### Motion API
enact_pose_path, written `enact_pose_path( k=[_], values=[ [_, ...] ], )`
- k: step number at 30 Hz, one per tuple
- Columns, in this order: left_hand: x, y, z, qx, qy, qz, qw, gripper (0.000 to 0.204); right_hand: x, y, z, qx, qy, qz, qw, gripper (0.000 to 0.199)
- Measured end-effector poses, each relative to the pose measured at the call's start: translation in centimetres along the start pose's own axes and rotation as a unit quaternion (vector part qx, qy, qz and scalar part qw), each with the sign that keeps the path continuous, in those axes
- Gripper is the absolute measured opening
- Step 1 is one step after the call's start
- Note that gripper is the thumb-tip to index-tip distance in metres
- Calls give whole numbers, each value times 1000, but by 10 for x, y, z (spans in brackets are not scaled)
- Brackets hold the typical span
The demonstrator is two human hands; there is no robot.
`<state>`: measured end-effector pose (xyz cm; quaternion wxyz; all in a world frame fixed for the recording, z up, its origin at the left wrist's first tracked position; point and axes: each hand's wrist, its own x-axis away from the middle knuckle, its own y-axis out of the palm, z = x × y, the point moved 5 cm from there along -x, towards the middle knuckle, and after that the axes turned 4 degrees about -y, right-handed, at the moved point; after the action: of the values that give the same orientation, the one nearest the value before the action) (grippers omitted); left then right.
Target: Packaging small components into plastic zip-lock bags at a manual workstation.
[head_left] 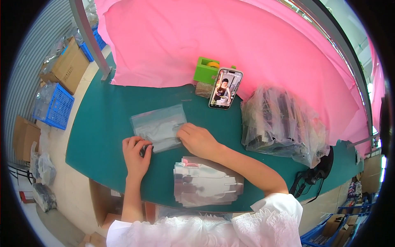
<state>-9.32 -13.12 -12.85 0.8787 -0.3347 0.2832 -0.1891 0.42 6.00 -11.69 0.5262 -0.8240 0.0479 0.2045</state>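
A person in white lace-trimmed sleeves works at a green tabletop, both forearms entering from the lower edge of the frame. At centre lies a clear plastic bag. The left hand, just below the bag's lower left corner, has its fingers curled closed around a small dark object that touches the bag's edge; what the object is cannot be told. The right hand rests palm down on the bag's right edge, fingers together and pressing flat, gripping nothing. Below the hands sits a stack of shiny flat bags. Upper centre, a phone leans against a green tape dispenser. At right lies a heap of filled clear bags. Pink cloth covers the top of the frame
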Motion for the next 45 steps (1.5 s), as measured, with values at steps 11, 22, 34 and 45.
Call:
enact_pose_path(
  k=[11,22,34,45],
  values=[
    [5,-2,26,-54,121,-41,990,19,6,-18,13,-106,33,-77,991,18],
    [5,4,29,-30,150,-64,986,20,-16,-27,42,-195,174,-15,965,38],
    [6,8,25,-28,143,-79,986,18,-64,14,6,114,74,-320,938,40],
    [6,7,26,-23,138,-90,986,16,-71,29,-1,-41,-27,-201,978,40]
  ],
)
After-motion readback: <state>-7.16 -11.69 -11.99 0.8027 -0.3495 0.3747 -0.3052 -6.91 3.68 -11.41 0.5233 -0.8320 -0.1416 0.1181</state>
